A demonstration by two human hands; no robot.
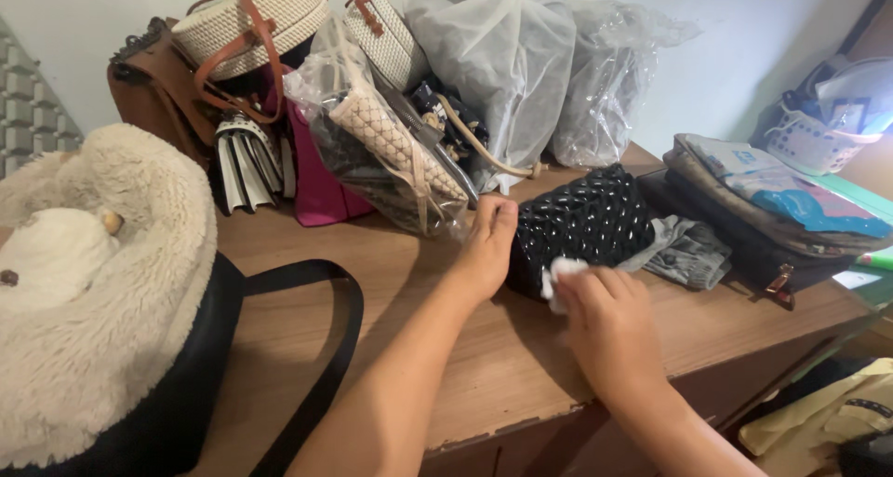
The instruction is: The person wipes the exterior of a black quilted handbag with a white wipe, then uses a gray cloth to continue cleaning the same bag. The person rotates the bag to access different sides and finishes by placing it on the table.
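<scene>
Black quilted purse [584,224]: glossy, patent-looking, raised diamond/bubble pattern catching light, roughly rectangular, lying flat on wooden tabletop [391,282], long side tilted up to the rt. Landmark for everything below.

White cloth [562,274]: small crumpled wad, pressed against purse's near-left corner.

Rt hand [606,321]: in front of purse, just at its near edge, palm down, fingers curled around the white cloth, pinching it vs. purse corner. Forearm coming up from lower rt of frame, wrist fairly straight.

Left hand [487,246]: at purse's left end, fingers together and bent over top-left edge, touching/steadying it; looks like a light hold, not a full wrap. Forearm stretched diagonally from bottom centre, elbow out of view.

Around purse:
- Rt of it, touching: grey crumpled fabric [686,250].
- Further rt: flat dark bag w/ brass clasp [744,245], folded items stacked on top.
- Behind-left: clear plastic bag [381,142] holding woven cream/brown bags; leaning near left hand.
- Behind: grey dust bag [498,63], upright, plus crinkled clear plastic wrap [605,77] beside it.
- Far behind-left: round woven straw bag [251,21] w/ tan leather straps, atop brown bag; magenta bag [316,184] below.
- Well left, near edge: fluffy cream bag [93,282] w/ black base, black strap [326,347] looping across tabletop toward left forearm.

Tabletop front edge chipped below rt forearm.
</scene>
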